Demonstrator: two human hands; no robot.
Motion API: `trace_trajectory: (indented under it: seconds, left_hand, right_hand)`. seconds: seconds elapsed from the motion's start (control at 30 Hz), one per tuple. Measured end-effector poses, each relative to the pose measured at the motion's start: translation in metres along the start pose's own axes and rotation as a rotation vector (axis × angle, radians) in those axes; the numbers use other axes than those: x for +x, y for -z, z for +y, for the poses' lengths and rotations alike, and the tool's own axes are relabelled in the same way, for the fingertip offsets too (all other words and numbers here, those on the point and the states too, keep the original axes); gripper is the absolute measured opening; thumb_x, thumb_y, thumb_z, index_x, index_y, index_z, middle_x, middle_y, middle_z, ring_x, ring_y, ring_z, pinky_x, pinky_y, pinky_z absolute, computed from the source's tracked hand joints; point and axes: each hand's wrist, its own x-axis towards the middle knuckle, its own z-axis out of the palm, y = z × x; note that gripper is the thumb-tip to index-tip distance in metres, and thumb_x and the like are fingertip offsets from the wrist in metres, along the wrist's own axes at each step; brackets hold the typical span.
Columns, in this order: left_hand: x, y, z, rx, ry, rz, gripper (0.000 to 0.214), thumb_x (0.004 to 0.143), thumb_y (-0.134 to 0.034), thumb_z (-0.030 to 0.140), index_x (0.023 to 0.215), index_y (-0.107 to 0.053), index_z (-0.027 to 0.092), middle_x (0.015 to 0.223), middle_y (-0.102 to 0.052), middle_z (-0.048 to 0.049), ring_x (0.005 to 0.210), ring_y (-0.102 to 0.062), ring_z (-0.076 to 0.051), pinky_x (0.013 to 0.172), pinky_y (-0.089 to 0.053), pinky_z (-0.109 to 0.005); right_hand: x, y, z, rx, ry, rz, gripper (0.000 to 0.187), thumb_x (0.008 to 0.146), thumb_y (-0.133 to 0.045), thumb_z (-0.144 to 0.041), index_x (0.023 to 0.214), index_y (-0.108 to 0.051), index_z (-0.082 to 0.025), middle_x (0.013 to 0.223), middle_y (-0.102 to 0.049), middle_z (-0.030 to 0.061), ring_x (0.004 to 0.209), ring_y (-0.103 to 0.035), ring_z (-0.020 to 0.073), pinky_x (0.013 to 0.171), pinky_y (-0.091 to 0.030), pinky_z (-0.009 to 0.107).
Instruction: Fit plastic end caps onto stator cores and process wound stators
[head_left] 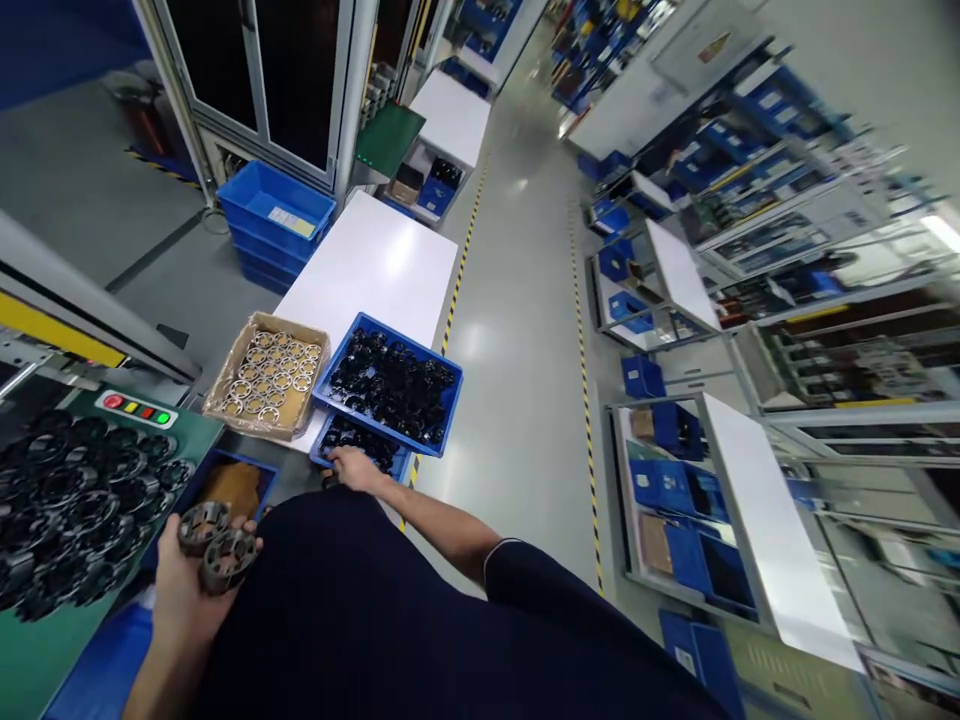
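My left hand (184,600) is closed around two dark grey slotted metal rings (229,560), held side by side at the lower left. My right hand (354,468) reaches down at the near edge of the lower blue bin (401,466), which holds small black parts. Its fingers are curled, and what they grip is hidden. Resting over that bin is an upper blue bin (450,400) full of shiny black parts (390,385). To its left sits a cardboard box (319,350) of silvery rings (274,370) in rows.
Dark rings (82,500) are piled on a green worktop (37,660) at left, near a button strip (135,410). A white table (375,260) extends forward, beside stacked blue crates (274,215). Rightward lies a grey aisle (517,400), then racks and a white bench (780,520).
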Motion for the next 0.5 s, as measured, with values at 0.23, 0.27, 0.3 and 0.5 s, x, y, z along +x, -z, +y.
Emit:
trace_trajectory:
  seconds: [0.23, 0.27, 0.3, 0.5]
  left_hand:
    - [-0.013, -0.003, 0.005, -0.094, 0.044, -0.003, 0.059, 0.130, -0.053, 0.070, 0.112, -0.081, 0.022, 0.084, -0.076, -0.0062, 0.069, -0.078, -0.021, 0.061, -0.073, -0.030]
    - [-0.013, -0.004, 0.005, -0.102, 0.055, 0.012, 0.059, 0.131, -0.052, 0.069, 0.112, -0.081, 0.022, 0.085, -0.077, -0.0061, 0.069, -0.079, -0.021, 0.063, -0.074, -0.031]
    - [-0.014, -0.005, 0.004, -0.100, 0.060, 0.032, 0.059, 0.132, -0.052, 0.069, 0.112, -0.081, 0.022, 0.086, -0.077, -0.0056, 0.071, -0.080, -0.021, 0.064, -0.074, -0.031]
    - [-0.024, -0.010, -0.001, -0.042, 0.031, 0.138, 0.063, 0.135, -0.046, 0.070, 0.115, -0.083, 0.023, 0.090, -0.080, -0.0040, 0.072, -0.083, -0.022, 0.060, -0.072, -0.033]
  right_hand:
    - [0.013, -0.051, 0.116, -0.196, -0.286, -0.154, 0.056, 0.122, -0.092, -0.051, 0.169, -0.078, -0.024, 0.178, -0.076, 0.0163, 0.155, -0.080, 0.0380, 0.131, -0.073, 0.065]
    - [0.017, -0.059, 0.125, -0.211, -0.297, -0.162, 0.056, 0.122, -0.092, -0.051, 0.169, -0.078, -0.024, 0.177, -0.076, 0.0162, 0.154, -0.081, 0.0377, 0.129, -0.074, 0.065]
    - [0.020, -0.066, 0.132, -0.225, -0.307, -0.163, 0.056, 0.122, -0.092, -0.051, 0.169, -0.079, -0.024, 0.176, -0.077, 0.0161, 0.153, -0.081, 0.0371, 0.128, -0.074, 0.064]
    - [0.021, -0.094, 0.160, -0.316, -0.393, -0.133, 0.057, 0.122, -0.092, -0.051, 0.170, -0.078, -0.024, 0.177, -0.076, 0.0163, 0.153, -0.081, 0.0375, 0.129, -0.074, 0.065]
